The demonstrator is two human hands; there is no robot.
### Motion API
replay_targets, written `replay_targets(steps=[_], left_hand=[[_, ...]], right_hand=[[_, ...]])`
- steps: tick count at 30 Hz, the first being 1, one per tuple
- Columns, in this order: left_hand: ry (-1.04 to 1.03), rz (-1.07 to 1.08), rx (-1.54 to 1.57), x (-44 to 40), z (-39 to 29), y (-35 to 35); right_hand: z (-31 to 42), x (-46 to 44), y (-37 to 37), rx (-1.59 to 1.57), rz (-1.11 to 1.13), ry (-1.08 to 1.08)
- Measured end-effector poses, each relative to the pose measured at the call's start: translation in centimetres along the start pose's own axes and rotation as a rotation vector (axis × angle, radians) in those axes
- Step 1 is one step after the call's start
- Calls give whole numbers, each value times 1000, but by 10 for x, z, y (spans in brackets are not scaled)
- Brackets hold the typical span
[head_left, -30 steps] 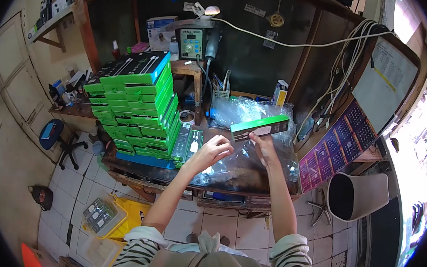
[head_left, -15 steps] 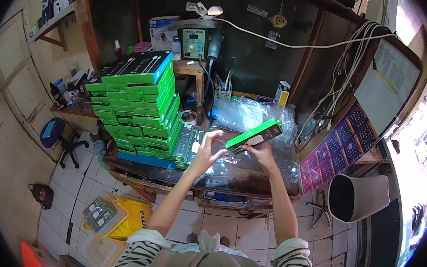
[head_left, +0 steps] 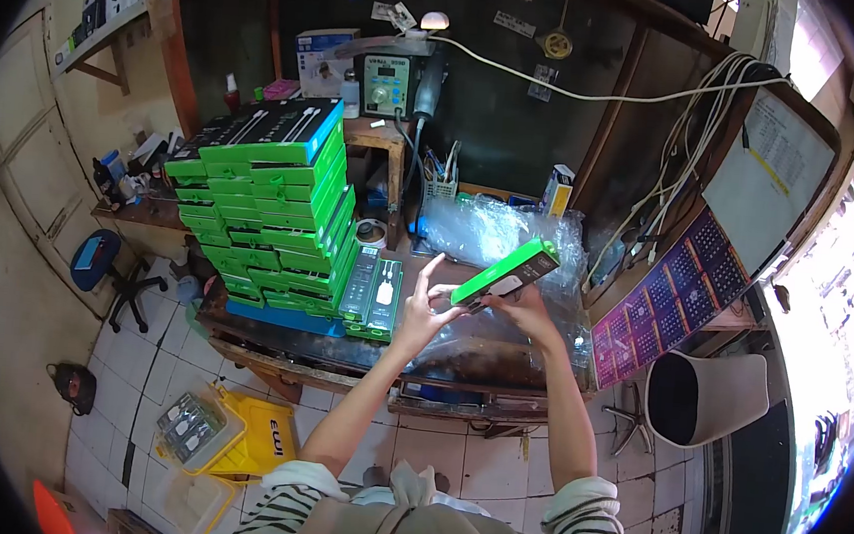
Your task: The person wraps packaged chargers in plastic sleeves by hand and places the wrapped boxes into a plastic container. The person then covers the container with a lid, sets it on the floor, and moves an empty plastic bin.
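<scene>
A slim green and black box [head_left: 509,273] with a white cable-like picture on its side is held tilted above the desk, its right end higher. My right hand [head_left: 527,315] grips it from below, near the middle. At the lower left end, my left hand [head_left: 425,312] has its thumb and some fingers closed about the corner, while one finger points up. Left of my hands stands a tall stack of green-sided boxes [head_left: 269,214]. Two similar boxes [head_left: 383,294] lie face up at the near right side of that stack.
Clear plastic wrap [head_left: 490,234] covers the back of the desk. A soldering or hot-air station [head_left: 386,85] sits on a small wooden stand. A yellow bin [head_left: 263,439] is on the floor at left; a white chair [head_left: 708,395] stands at right.
My left hand has moved right and closed on the lower end of the box, which it stood apart from before. The box keeps nearly the same tilt in my right hand.
</scene>
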State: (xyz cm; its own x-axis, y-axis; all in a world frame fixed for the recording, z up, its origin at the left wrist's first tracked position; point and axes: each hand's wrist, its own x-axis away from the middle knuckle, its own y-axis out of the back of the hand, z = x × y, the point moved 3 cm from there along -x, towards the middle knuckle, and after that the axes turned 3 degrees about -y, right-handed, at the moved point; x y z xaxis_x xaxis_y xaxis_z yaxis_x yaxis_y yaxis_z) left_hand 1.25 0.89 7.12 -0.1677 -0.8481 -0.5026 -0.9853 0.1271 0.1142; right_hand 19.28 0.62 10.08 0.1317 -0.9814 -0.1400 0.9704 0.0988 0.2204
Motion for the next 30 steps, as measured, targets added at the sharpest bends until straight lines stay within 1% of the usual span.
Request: replay_targets(steps=[2, 4, 5, 7, 8, 10, 11, 12, 14, 16, 18, 19, 20, 22, 23, 26, 28, 30], left_hand=[[-21, 4, -26, -1, -3, -1], [-31, 3, -30, -1, -4, -2], [-31, 4, -30, 0, -4, -3], [31, -24, 96, 1, -1, -3], [28, -24, 95, 1, 1, -3], [102, -24, 160, 3, 9, -2], [71, -18, 91, 4, 11, 0], [70, -17, 91, 3, 8, 0], [76, -17, 143, 1, 3, -2], [55, -16, 115, -3, 2, -2], [18, -31, 149, -8, 1, -3], [16, -31, 148, -10, 1, -3], [-3, -24, 186, -11, 2, -3], [-37, -10, 261, -13, 1, -3], [-31, 2, 255, -11, 1, -2], [4, 47, 247, -3, 17, -1], [-17, 11, 238, 2, 18, -1], [-3, 20, 128, 6, 22, 2]], right_hand=[[2, 0, 1, 60, 22, -13], [5, -2, 0, 220, 67, 13], [5, -2, 0, 220, 67, 12], [4, -4, -3, 155, 61, 8], [5, -6, -3, 154, 60, 11], [24, -9, -2, -112, -133, 191], [35, -6, -2, -165, -124, 252], [41, -5, -4, -165, -125, 253], [45, -4, -6, -46, -162, 259], [40, -5, -11, -8, -144, 234], [41, -2, -21, 324, -88, 269], [40, -1, -26, 269, -100, 321], [36, -1, -28, 269, -101, 323], [31, 0, -32, 461, -113, 451], [26, 1, -34, 388, -98, 444], [-1, 4, -35, 423, -52, 456], [-7, 11, -36, 430, -29, 434], [-9, 17, -37, 454, -11, 415]])
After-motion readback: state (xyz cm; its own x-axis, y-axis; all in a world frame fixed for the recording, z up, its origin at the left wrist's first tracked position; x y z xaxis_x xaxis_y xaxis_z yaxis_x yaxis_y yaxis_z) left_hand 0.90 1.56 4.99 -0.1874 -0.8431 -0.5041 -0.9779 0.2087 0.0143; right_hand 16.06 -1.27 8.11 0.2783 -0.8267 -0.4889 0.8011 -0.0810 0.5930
